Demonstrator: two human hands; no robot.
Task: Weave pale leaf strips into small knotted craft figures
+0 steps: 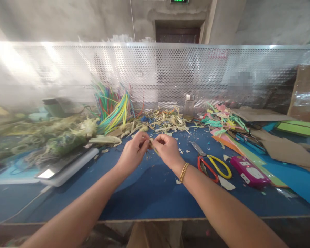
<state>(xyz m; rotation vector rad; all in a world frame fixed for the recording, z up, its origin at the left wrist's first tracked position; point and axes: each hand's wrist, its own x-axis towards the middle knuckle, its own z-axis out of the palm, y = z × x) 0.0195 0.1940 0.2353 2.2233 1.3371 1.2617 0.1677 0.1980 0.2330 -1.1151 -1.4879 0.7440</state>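
Over the blue table [144, 193] my two hands meet at the middle. My left hand [133, 152] and my right hand [167, 148] both pinch a thin pale strip of husk [152, 144] held between them above the tabletop. A gold bracelet [184, 171] is on my right wrist. Scissors with red and yellow handles [212, 164] lie just right of my right hand. A heap of pale husk scraps [167, 122] lies behind the hands.
Coloured plastic strips [113, 105] fan up at the back left, beside dried greenery [54, 137] and a flat white device [67, 165]. A small jar [189, 103], a pink box [249, 170], coloured paper and cardboard [286, 151] lie to the right. A perforated metal screen [155, 69] closes the far edge.
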